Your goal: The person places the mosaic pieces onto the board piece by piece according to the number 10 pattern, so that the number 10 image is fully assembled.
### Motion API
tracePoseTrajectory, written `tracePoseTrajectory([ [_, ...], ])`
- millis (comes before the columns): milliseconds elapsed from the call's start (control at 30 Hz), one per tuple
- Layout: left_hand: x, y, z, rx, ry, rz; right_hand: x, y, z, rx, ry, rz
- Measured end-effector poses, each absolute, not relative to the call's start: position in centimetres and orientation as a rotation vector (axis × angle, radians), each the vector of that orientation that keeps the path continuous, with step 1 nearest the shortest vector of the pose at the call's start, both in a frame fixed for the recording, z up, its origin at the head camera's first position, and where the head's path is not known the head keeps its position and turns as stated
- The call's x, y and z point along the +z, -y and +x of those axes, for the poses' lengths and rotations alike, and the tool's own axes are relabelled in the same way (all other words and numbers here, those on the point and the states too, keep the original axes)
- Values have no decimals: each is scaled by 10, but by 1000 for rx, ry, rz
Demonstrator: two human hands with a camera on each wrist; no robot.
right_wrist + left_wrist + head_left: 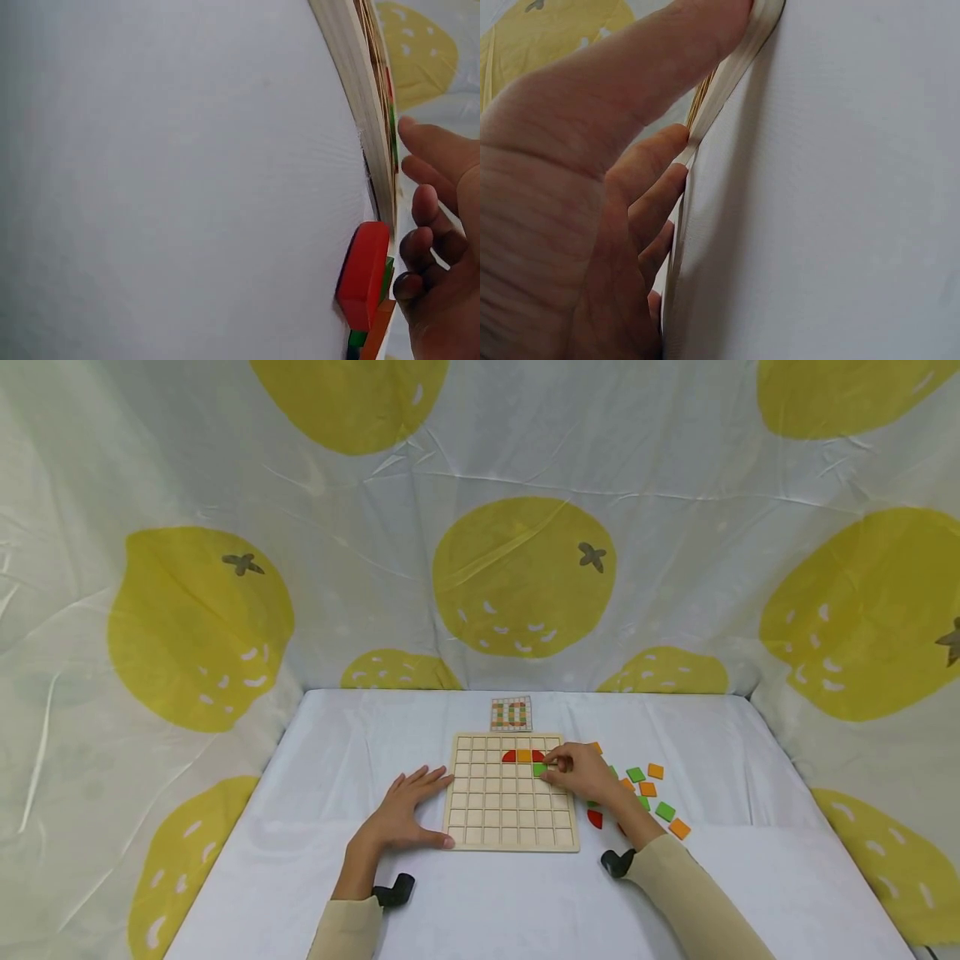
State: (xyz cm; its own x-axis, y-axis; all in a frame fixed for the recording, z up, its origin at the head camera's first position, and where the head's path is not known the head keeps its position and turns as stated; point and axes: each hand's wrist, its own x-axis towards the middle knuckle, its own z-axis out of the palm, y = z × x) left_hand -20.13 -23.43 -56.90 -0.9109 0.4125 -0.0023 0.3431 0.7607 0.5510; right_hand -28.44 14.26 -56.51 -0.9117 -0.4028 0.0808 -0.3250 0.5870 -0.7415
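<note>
A square wooden grid board (498, 817) lies on the white cloth. Red quarter-round pieces (509, 757) flank an orange square tile (524, 757) in one of its upper rows. Just below the right red piece sits a green square tile (539, 770). My right hand (581, 770) hovers at that tile with loosely bent fingers; the right wrist view shows nothing between thumb (435, 146) and forefinger. My left hand (408, 810) is spread along the board's left edge, thumb at the lower corner, fingertips touching the side in the left wrist view.
A small patterned card (512, 714) lies behind the board. Loose orange tiles (656, 771), green tiles (665, 811) and red pieces (595, 818) are scattered right of it, some hidden under my right hand. A lemon-print curtain (525, 468) surrounds the table.
</note>
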Motion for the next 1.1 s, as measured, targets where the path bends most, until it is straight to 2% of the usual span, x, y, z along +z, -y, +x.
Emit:
tracePoseTrajectory([
  [400,-573,235,-198,862,-2830,604,-549,-167,-276,-1152,-2778,-520],
  [733,-569,234,-203,826,-2844,614,-539,-219,-267,-1117,-2902,-498],
  [1100,-569,235,-202,823,-2831,605,-535,-269,-242,-1107,-2921,-349],
])
